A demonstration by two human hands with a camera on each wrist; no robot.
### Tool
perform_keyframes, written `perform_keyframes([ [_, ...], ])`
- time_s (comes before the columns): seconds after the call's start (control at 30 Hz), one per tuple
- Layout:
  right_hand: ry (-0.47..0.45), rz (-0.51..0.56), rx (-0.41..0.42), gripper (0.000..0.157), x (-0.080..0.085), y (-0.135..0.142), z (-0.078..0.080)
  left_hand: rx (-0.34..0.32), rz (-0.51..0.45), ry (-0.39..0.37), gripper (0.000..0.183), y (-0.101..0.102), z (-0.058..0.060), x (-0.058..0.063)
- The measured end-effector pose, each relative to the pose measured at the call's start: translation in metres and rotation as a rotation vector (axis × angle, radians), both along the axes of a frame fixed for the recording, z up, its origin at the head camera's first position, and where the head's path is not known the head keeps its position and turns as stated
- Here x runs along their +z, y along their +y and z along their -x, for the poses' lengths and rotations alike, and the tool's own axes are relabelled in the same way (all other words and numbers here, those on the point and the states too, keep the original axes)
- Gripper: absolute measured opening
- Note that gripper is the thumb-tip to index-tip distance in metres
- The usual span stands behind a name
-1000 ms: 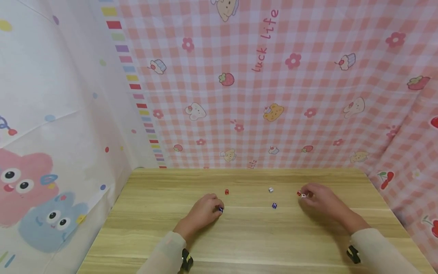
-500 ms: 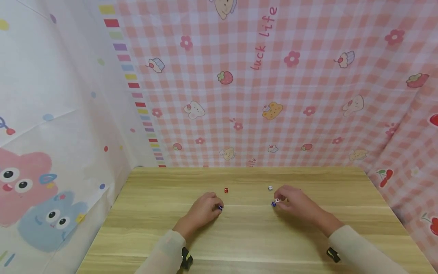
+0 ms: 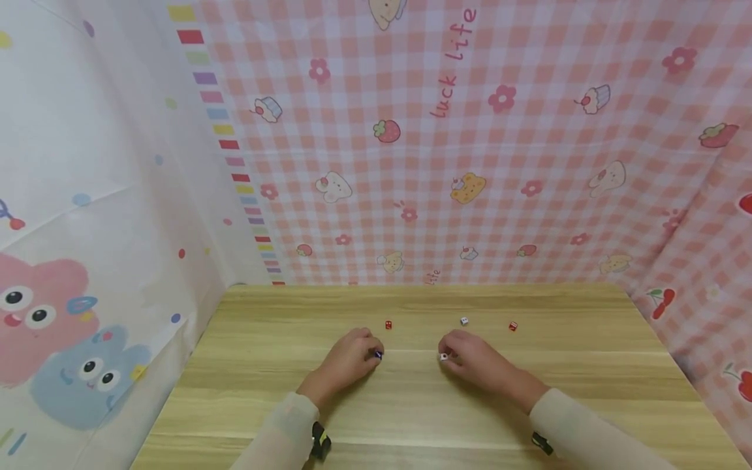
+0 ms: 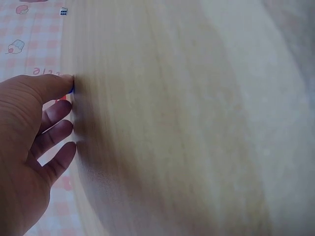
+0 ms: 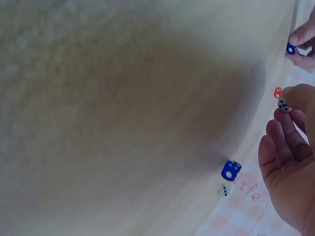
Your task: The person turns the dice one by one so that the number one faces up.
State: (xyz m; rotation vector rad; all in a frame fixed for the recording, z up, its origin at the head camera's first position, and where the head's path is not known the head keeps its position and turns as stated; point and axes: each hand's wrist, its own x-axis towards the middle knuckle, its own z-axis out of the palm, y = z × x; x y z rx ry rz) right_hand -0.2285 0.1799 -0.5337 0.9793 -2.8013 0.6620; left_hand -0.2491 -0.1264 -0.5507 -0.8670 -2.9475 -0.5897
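Note:
In the head view my left hand (image 3: pixel 348 360) pinches a small blue die (image 3: pixel 378 355) low over the wooden table; its other fingers are spread in the left wrist view, where the thumb (image 4: pixel 56 87) covers most of the die. My right hand (image 3: pixel 478 360) holds a white die (image 3: pixel 443 357) between thumb and fingertips, seen close in the right wrist view as a white die (image 5: pixel 284 104) with dark pips. A second blue die (image 5: pixel 231 170) lies on the table near my right hand, which hides it from the head view.
Toward the back of the wooden table (image 3: pixel 329 418) lie a red die (image 3: pixel 388 324), a white die (image 3: pixel 464 321) and another red die (image 3: pixel 514 326). A pink checked cloth (image 3: pixel 364 215) hangs behind the table's far edge, with a white printed cloth (image 3: pixel 129 261) at the left.
My right hand has moved left with the white die, from beside the right red die past the loose blue die toward my left hand. My left hand keeps its place with the blue die.

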Motion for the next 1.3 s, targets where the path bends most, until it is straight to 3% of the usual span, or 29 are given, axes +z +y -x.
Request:
perform_keyframes([
  [0.37, -0.054, -0.074, 0.015, 0.011, -0.011, -0.009, -0.004, -0.02, -0.005, 0.022, 0.01, -0.001, 0.001, -0.001],
  [0.6, -0.02, -0.094, 0.019, 0.011, -0.014, -0.01, -0.005, -0.008, 0.0, 0.022, 0.011, -0.001, 0.001, -0.002],
  [0.9, -0.048, -0.054, -0.062, 0.024, -0.01, -0.001, -0.01, -0.017, -0.004, 0.031, 0.011, -0.001, 0.001, -0.002],
  [1.17, 0.136, 0.042, -0.096, 0.032, -0.001, 0.026, -0.005, -0.009, 0.005, 0.018, 0.011, -0.001, 0.001, -0.002],
  [1.3, 0.176, 0.058, -0.108, 0.032, 0.002, 0.043, 0.002, -0.007, 0.003, 0.023, 0.011, -0.001, 0.001, -0.003],
])
